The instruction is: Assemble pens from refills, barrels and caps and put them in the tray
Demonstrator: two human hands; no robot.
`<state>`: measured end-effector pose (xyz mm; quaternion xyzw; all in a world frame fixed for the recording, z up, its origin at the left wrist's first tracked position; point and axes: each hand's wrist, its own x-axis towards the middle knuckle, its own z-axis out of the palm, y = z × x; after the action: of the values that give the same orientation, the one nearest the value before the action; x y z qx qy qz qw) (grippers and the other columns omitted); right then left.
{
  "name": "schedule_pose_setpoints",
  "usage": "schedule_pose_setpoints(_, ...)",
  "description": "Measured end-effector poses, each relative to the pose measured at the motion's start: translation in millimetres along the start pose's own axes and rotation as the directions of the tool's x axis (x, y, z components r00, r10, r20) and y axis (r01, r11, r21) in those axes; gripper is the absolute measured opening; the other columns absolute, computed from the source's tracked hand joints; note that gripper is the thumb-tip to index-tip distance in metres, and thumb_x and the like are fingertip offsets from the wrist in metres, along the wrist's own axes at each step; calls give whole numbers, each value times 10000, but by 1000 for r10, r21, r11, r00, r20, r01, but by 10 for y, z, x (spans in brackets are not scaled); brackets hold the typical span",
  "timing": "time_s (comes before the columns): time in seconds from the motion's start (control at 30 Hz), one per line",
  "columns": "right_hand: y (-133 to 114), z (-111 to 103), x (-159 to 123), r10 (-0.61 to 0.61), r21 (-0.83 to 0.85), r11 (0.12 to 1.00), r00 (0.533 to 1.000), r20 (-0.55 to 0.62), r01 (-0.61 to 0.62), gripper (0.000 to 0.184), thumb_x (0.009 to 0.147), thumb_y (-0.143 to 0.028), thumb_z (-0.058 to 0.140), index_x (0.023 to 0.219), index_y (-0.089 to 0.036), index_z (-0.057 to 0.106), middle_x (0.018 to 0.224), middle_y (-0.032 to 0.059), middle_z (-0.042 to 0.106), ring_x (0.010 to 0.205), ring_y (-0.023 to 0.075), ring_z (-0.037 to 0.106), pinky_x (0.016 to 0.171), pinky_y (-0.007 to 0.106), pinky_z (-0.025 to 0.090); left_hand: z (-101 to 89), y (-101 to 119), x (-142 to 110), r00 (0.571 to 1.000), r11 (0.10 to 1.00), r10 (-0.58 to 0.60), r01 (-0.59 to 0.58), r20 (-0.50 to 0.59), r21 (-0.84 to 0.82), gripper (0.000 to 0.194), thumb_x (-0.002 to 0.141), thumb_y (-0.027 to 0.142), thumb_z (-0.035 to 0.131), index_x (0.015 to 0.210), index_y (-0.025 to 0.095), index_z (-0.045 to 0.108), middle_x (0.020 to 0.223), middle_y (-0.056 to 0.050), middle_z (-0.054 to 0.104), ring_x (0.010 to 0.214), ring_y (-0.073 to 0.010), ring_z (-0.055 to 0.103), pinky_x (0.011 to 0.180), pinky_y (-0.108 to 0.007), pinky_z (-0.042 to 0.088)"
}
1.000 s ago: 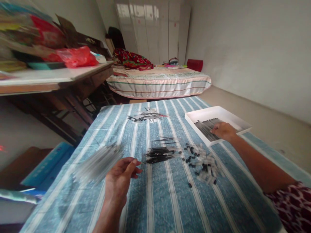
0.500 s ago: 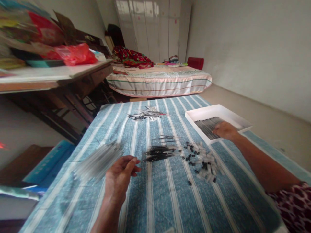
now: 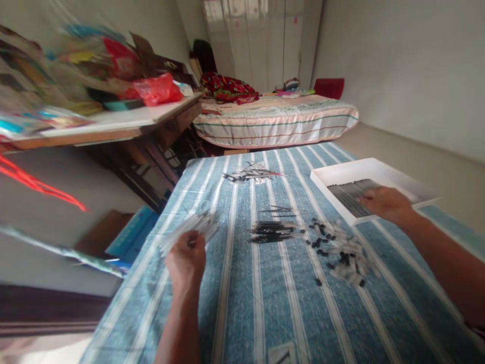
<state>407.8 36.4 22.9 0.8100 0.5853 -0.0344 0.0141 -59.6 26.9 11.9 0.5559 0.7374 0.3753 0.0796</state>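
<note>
Slim dark-grey sticks, laid side by side in a close, even row within a shallow white box at the far right of the cloth-covered worktop. Long translucent tubes, pale and smooth-looking, heaped roughly parallel at the left. Between the two, a loose bundle of thin black rods; nearer the box, a scatter of small clear and black caps. Right grip reaching into the box, fingers together and resting at the row's end; impossible to tell pinched from merely touching. Left grip over the near part of the tubes, fingers curled; again impossible to tell clasping from loose. Hidden: stick ends beneath the right fingers, tube ends behind the left. Tubes blurred; forearms cut off by the frame edges, likewise a paper slip at the bottom.
</note>
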Motion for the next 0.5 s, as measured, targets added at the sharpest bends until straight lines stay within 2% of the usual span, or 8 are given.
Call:
schedule_pose_setpoints(0.1, -135, -14, -150, -12, 39, 999, 999, -44, 13, 391, 878, -428, 436, 872, -153, 715, 881, 177, 683, 716, 218, 588, 593, 325, 345, -64, -15, -6, 998, 981, 45, -36, -45, 190, 261, 805, 271, 474, 882, 92, 648, 870, -137, 677, 824, -357, 655, 711, -438, 459)
schedule_pose_setpoints(0.2, -329, 44, -306, -41, 140, 988, 990, -137, 61, 364, 841, -466, 473, 758, -198, 705, 770, 113, 686, 647, 198, 571, 565, 304, 342, -53, 3, -33, 997, 947, 71, -68, 3, 314, 294, 823, 240, 456, 950, 73, 662, 954, -161, 667, 809, -344, 656, 678, -411, 458)
schedule_pose_setpoints(0.3, -538, 154, -447, -157, 267, 940, 965, -210, 211, 344, 809, -454, 482, 624, -215, 646, 638, 32, 651, 581, 167, 555, 550, 270, 351, 12, 19, -54, 993, 911, 76, -107, 94, 397, 297, 819, 234, 472, 969, 88, 682, 981, -194, 663, 811, -338, 655, 657, -399, 463)
schedule_pose_setpoints(0.4, -708, 258, -564, -321, 361, 846, 915, -243, 392, 360, 803, -444, 465, 559, -210, 587, 538, 0, 586, 517, 143, 518, 527, 248, 349, 78, 34, -66, 980, 886, 84, -156, 179, 437, 301, 815, 229, 468, 989, 134, 694, 1003, -184, 660, 856, -336, 647, 663, -382, 467)
schedule_pose_setpoints(0.5, -822, 314, -653, -408, 422, 777, 884, -229, 468, 381, 814, -446, 462, 527, -209, 546, 503, -10, 540, 490, 134, 494, 497, 238, 333, 117, 47, -65, 970, 855, 70, -178, 232, 487, 288, 791, 199, 473, 953, 156, 707, 979, -182, 661, 886, -346, 637, 655, -373, 465)
